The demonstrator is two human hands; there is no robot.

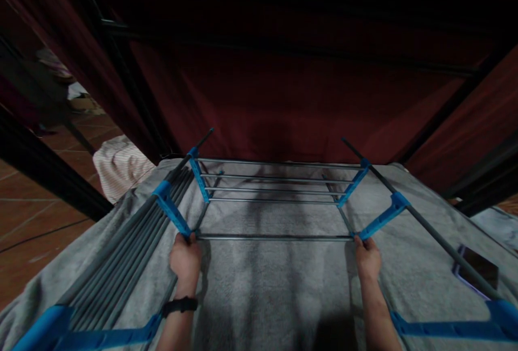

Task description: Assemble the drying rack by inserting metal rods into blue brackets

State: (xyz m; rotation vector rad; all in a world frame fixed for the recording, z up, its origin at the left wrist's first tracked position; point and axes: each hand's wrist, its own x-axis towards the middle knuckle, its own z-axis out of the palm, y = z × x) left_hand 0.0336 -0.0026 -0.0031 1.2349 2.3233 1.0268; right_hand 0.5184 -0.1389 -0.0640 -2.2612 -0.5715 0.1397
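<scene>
A folding drying rack with grey rods [275, 237] and blue plastic connectors [174, 211] lies on a grey blanket [267, 291]. My left hand [185, 256], with a black watch on the wrist, is closed around the left end of the nearest cross rod, at the foot of a blue connector. Over on the other side, my right hand [367, 256] is closed on that rod's right end, by another blue connector [382, 219]. A bundle of grey rods [121, 262] forms the rack's left wing, and a single long rod [437, 235] runs down the right.
A dark phone [477, 273] lies on the blanket at right, near the long rod. Dark red fabric on black poles [133, 97] walls the back and sides. A pale striped cloth [119, 165] sits on the tiled floor [36, 232] at left.
</scene>
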